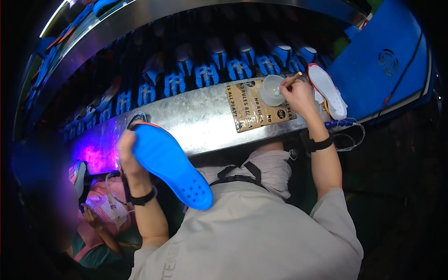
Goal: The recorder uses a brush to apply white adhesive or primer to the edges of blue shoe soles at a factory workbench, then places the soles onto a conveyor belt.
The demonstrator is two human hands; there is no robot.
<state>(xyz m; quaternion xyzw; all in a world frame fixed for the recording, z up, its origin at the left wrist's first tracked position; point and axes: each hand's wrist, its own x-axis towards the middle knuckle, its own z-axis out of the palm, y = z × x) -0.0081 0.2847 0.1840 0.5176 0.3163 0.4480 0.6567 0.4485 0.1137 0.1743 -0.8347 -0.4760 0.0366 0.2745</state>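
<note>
My left hand (pixel 129 156) grips a blue shoe sole (pixel 170 163) by its edge near the toe end. The sole is tilted, its broad face up, with several small holes at the heel and an orange-red rim at the toe. In my right hand (pixel 298 95) is a brush with a wooden handle (pixel 294 79), closed between my fingers. Its lower end is in a whitish translucent cup (pixel 270 99), and the bristles cannot be made out clearly. Brown printed paper (pixel 252 112) lies under the cup. Beside my right hand, a shoe piece with a white bottom and red edge (pixel 326 88) leans on its side.
A metal ledge (pixel 196 121) runs across in front of me. Behind it stand several shoe pieces on blue holders (pixel 206 75). A blue machine panel (pixel 382 56) rises at the right, with a blue segmented hose (pixel 339 123) below. Another person (pixel 100 224) sits at the left.
</note>
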